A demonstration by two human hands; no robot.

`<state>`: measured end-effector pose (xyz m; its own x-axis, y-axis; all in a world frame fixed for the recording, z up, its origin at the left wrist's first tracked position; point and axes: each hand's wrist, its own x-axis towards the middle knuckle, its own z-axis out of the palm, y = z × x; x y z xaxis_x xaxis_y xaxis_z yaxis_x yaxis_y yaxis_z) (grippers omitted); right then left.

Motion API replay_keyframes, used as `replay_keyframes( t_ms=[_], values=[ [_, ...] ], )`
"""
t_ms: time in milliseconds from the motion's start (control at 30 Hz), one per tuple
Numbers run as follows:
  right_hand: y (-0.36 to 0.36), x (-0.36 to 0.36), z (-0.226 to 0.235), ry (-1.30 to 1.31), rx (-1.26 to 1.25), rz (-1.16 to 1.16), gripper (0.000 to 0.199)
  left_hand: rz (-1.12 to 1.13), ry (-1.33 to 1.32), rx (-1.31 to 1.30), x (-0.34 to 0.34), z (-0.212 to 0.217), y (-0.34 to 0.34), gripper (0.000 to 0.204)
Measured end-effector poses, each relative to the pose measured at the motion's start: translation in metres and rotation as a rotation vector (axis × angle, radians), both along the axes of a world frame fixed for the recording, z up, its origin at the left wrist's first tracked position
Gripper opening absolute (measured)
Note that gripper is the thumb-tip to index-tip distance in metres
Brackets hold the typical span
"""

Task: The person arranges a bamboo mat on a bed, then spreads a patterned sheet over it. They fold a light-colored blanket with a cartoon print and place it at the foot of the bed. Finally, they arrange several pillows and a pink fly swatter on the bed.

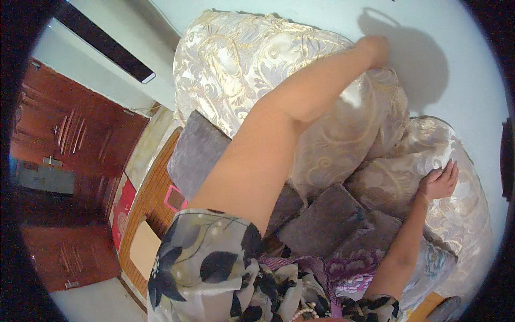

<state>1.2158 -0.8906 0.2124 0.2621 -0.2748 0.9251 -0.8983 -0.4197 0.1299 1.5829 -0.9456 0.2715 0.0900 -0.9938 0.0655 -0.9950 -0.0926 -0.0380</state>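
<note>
Sheer floral sleeve [209, 257], left fingers [382, 48] curled, hold unclear, right fingers [453, 173] half-spread, empty, over puffy swirled brocade [236, 59]

Both hands [374, 51] [440, 183] are at pale patterned cushions [230, 64]

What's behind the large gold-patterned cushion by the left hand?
A pale wall shows beyond the upper edge of the patterned cushion, with a shadow on it beside the left hand. The cushion covers whatever lies directly behind it, so that part cannot be seen.
</note>
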Motion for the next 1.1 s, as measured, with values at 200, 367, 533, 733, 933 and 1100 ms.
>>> replay_keyframes(
  t_ms=[200, 367, 533, 733, 933, 1100],
  values=[
    [-0.008, -0.012, -0.008, 0.047, 0.045, -0.023, 0.043, -0.108, 0.379, -0.003, -0.029, -0.012, 0.020, 0.044],
    [-0.012, -0.018, -0.006, 0.055, 0.024, -0.065, 0.050, 0.010, 0.142, -0.264, -0.051, 0.011, 0.062, 0.031],
    [-0.023, -0.025, 0.029, 0.245, 0.431, -0.049, 0.040, 0.053, 0.218, -0.235, -0.039, 0.015, 0.071, 0.026],
    [-0.038, 0.031, 0.049, 0.031, 0.562, -0.327, 0.039, 0.097, 0.300, -0.443, -0.034, -0.009, 0.038, 0.024],
    [-0.048, 0.009, 0.052, -0.011, 0.600, -0.381, 0.036, -0.172, 0.362, -0.917, -0.053, -0.003, 0.088, 0.011],
    [-0.042, 0.018, 0.054, 0.003, 0.576, -0.317, 0.036, 0.575, 0.510, -1.389, -0.001, -0.139, 0.286, 0.029]
  ],
)
